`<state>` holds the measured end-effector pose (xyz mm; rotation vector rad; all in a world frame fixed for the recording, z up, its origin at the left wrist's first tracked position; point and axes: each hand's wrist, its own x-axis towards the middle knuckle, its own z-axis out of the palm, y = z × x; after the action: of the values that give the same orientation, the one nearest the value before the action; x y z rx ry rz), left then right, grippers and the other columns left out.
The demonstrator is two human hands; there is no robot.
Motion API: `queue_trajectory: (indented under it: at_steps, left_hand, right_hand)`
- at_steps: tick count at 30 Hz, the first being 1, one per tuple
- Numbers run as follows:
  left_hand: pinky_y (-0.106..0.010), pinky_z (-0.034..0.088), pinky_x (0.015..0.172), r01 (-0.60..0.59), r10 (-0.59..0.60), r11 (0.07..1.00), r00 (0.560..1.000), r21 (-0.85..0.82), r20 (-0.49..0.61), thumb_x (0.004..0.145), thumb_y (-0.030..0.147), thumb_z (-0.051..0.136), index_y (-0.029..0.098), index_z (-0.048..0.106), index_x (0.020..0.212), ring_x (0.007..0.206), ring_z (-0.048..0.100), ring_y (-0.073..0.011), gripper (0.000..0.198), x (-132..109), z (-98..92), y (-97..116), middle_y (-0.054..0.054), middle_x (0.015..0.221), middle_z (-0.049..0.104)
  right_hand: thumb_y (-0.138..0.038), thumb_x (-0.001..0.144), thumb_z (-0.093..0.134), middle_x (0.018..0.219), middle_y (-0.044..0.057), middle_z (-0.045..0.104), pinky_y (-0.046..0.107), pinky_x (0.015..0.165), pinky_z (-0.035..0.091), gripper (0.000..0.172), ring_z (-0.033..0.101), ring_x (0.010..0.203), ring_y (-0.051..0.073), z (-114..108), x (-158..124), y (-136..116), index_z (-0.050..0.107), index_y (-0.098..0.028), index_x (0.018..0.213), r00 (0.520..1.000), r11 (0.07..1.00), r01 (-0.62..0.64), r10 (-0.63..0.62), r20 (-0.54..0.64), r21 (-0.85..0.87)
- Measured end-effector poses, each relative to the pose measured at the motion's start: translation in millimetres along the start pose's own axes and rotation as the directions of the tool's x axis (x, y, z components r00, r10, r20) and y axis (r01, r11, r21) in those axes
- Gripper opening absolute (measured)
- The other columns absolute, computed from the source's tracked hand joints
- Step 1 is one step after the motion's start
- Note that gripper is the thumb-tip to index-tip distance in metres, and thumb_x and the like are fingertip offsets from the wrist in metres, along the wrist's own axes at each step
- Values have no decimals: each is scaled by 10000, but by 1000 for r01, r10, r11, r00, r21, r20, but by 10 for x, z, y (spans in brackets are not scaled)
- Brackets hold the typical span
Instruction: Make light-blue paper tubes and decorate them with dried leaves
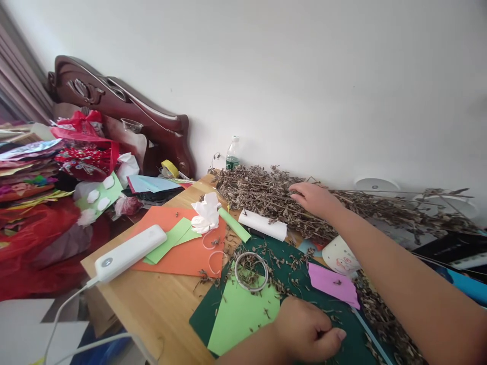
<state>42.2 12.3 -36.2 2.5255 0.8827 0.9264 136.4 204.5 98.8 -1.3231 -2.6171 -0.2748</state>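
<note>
My right hand [315, 203] reaches over the long heap of dried plants [254, 190] against the wall, its thumb and fingers closing around some brown stems. Lower down, my left hand [306, 327] is curled into a loose fist over the dark green cutting mat [205, 317]; whatever may be inside it is hidden. Beside that fist lies a light green paper sheet [236, 319] with a white ring [236, 276] on it, bits of dry leaf within the ring. Crumbled leaves are scattered over the mat. A purple paper piece [333, 285] sits between my two arms.
On the wooden table [152, 299] are orange paper [148, 220], a white power bank [129, 253] with a cable, crumpled tissue [205, 213], a green paper tube [234, 224], a white roll [262, 224] and a patterned cup [340, 256]. A bottle [233, 154] stands behind. Red bags [34, 248] crowd the left.
</note>
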Motion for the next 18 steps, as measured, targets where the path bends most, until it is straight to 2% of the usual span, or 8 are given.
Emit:
queue_trajectory:
  at_steps: [3,4,5,6,7,9,12,18]
  left_hand:
    - [-216,244,388,-4,4,1000,1000,24,-8,703,280,454,152,382,417,422,450,-55,321,12,-7,3,16,412,470]
    - [-216,244,387,-2,2,1000,1000,30,-12,694,282,465,152,380,413,418,448,-54,321,19,-8,4,17,409,471]
    - [-214,246,387,-1,2,999,1000,33,-17,684,283,479,151,377,412,417,447,-53,320,25,-6,3,18,409,474]
    - [-212,249,389,-2,2,999,1000,33,-23,674,284,492,150,375,412,416,446,-51,316,31,-1,0,19,410,479]
    - [-210,250,390,-5,6,1000,1000,29,-29,666,284,503,149,374,415,417,445,-50,313,36,7,-3,20,412,484]
    - [-208,251,391,-13,13,1000,999,20,-32,663,284,505,149,376,422,420,443,-48,305,37,30,-10,20,416,488]
    - [-216,250,394,-11,12,1000,999,20,-31,685,293,478,153,386,429,421,442,-52,305,24,73,-24,18,418,478]
    - [-219,217,386,-59,58,998,997,-20,-59,672,318,472,152,357,426,401,389,-46,318,10,109,-29,24,405,431]
  right_hand:
    - [-346,778,356,1107,49,524,335,835,338,342,447,1019,202,24,-112,305,499,-199,1051,998,999,-18,20,51,-39]
    - [-337,786,339,1125,57,510,335,843,330,353,431,1038,202,4,-185,453,485,-194,1073,991,989,-122,127,53,-85]
    - [-322,793,318,1134,67,500,337,832,333,355,423,1045,207,-20,-271,608,477,-191,1083,958,951,-278,284,30,-133]
    - [-304,797,303,1127,118,495,370,801,342,369,428,1030,240,-43,-361,758,475,-151,1085,929,919,-363,370,14,-156]
    - [-290,789,318,1096,168,503,387,780,345,377,446,997,265,-60,-449,893,483,-105,1073,912,900,-402,410,18,-167]
    - [-280,767,373,1064,168,521,365,783,343,325,458,973,257,-65,-587,1089,541,-115,993,898,889,-422,437,57,-178]
    - [-291,710,465,1100,116,503,362,783,338,232,455,963,249,-12,-655,1190,595,-192,875,886,884,-422,449,113,-201]
    - [-340,696,444,1191,127,421,486,720,296,277,370,1022,342,49,-562,1160,585,-252,918,841,825,-497,534,86,-269]
